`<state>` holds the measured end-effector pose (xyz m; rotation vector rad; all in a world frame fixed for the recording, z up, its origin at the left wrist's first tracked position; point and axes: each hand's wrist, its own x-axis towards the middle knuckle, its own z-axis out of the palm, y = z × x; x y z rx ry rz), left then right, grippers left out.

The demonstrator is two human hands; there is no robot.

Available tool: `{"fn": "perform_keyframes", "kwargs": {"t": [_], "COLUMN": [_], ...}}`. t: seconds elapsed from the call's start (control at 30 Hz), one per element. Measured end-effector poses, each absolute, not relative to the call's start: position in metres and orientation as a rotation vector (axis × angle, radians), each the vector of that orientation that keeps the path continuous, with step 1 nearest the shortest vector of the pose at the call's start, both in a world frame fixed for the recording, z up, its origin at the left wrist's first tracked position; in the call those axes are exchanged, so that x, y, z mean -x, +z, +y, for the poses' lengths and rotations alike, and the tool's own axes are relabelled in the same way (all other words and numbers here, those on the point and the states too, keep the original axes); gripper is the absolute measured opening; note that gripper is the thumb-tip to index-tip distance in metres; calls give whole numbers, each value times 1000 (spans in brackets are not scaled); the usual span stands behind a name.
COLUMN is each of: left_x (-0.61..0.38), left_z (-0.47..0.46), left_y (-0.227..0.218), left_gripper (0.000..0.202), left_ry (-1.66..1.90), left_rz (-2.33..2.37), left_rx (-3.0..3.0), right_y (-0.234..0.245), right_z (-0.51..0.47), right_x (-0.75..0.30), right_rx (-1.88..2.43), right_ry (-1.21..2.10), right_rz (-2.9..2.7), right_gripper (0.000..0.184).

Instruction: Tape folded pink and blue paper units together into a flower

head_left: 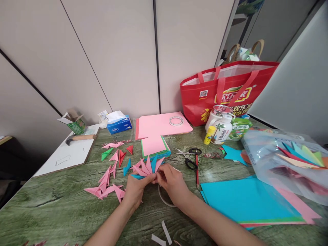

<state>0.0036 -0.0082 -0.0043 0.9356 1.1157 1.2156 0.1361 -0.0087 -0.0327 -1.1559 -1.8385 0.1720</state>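
Between my two hands is a fan-shaped origami piece (146, 166) made of pink and blue folded paper points. My left hand (140, 186) grips its lower left side, thumb pressed toward the middle. On the right, the fingers of my right hand (170, 179) pinch its base near the pink point; the fingertips partly hide the join. A roll of tape (164, 200) lies under my right hand, mostly covered by it. Left of my hands are several loose pink folded pieces (104, 184), with a blue folded piece (127, 167), red ones (122, 158) and a green one (106, 154).
Behind my hands sit a stack of square paper (153, 146) and large pink sheets (159, 124). Scissors (191, 158) and a red pencil (197, 171) lie to the right, beside blue sheets (246, 198). A glue stick (209, 135), red bag (200, 112), tissue box (119, 125) and hammer (82, 137) stand farther out.
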Motion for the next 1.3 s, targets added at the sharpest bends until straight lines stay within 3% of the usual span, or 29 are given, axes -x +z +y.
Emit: {"fn": "perform_keyframes", "kwargs": {"t": [0.27, 0.57, 0.9, 1.3], "left_x": [-4, 0, 0, -1], "left_z": [-6, -4, -4, -5], "left_y": [-1, 0, -1, -2], "left_gripper": [28, 26, 23, 16], "left_ry": [1221, 1181, 1180, 1150], "left_rz": [1075, 1060, 1081, 1042], "left_rx": [-809, -770, -798, -843], "right_y": [-36, -29, -29, -25], "right_z": [-6, -9, -7, -9], "right_x": [-135, -139, -142, -140], "right_rx": [1177, 1111, 1149, 1158], "right_ry": [72, 321, 181, 493], "right_rz": [-1892, -1852, -1896, -1737], "right_gripper": [17, 11, 16, 6]}}
